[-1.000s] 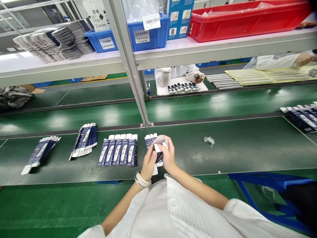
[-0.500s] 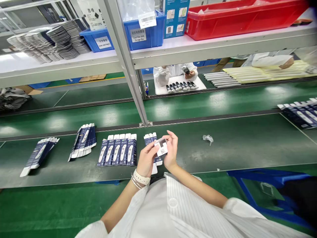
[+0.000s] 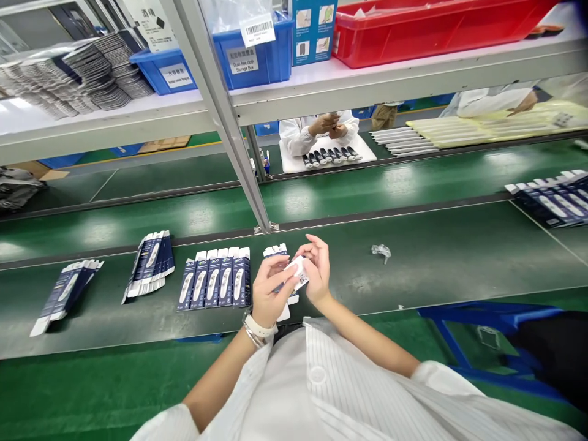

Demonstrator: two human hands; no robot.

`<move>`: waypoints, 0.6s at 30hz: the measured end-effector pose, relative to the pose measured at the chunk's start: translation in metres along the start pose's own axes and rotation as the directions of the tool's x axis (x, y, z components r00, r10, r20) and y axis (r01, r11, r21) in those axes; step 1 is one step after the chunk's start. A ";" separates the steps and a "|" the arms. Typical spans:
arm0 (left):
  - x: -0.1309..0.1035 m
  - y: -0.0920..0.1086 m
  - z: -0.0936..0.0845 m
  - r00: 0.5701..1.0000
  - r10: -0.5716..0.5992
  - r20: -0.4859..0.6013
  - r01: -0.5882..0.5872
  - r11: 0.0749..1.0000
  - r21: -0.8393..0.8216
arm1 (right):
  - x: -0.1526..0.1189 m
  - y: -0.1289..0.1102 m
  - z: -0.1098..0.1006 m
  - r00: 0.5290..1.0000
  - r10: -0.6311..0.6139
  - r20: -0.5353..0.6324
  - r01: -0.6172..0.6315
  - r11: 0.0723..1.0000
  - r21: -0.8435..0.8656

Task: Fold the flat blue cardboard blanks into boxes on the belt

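Observation:
Between my two hands is a small carton (image 3: 302, 273), its white end with a printed code turned up towards me; my fingers cover most of its sides. My left hand (image 3: 269, 293) grips it from the left, thumb and fingers at the white end. From the other side my right hand (image 3: 316, 272) holds the same carton, with its upper fingers bent above it. Just behind my hands lie flat blue cartons (image 3: 274, 250), partly hidden. Left of them stands a row of several formed blue thermometer cartons (image 3: 212, 282) with their white top flaps up.
Two fanned stacks of flat cartons, a nearer one (image 3: 151, 260) and a farther one (image 3: 68, 291), lie to the left. A crumpled clear plastic piece (image 3: 381, 252) is on the right. A metal post (image 3: 239, 147) rises behind. Across the belt a co-worker's hands (image 3: 328, 125) are above several devices.
The carton's end showed an open gap before; now its white flap covers more of it, and my left fingers have moved onto it. The co-worker's hands have come together.

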State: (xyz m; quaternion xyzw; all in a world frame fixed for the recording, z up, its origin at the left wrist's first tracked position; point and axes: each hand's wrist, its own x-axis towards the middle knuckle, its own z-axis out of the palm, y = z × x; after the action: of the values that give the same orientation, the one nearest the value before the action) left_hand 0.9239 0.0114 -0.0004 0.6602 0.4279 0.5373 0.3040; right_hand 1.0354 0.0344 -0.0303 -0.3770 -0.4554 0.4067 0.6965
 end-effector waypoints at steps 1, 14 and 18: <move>0.001 -0.001 -0.003 0.997 0.031 0.067 -0.033 0.999 0.024 | 0.003 -0.001 -0.003 1.000 -0.007 0.012 0.007 1.000 -0.022; 0.007 -0.003 -0.007 0.865 -0.408 0.292 0.453 0.885 -0.104 | 0.019 -0.004 -0.031 0.882 -0.168 0.440 0.315 0.905 -0.286; 0.006 0.000 -0.005 0.887 -0.401 0.230 0.421 0.906 -0.044 | 0.018 -0.003 -0.030 0.886 -0.165 0.434 0.316 0.899 -0.304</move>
State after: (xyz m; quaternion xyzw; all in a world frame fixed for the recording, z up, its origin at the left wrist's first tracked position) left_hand 0.9191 0.0170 0.0035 0.5939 0.4971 0.4054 0.4856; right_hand 1.0691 0.0449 -0.0311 -0.3491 -0.6986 0.2914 0.5524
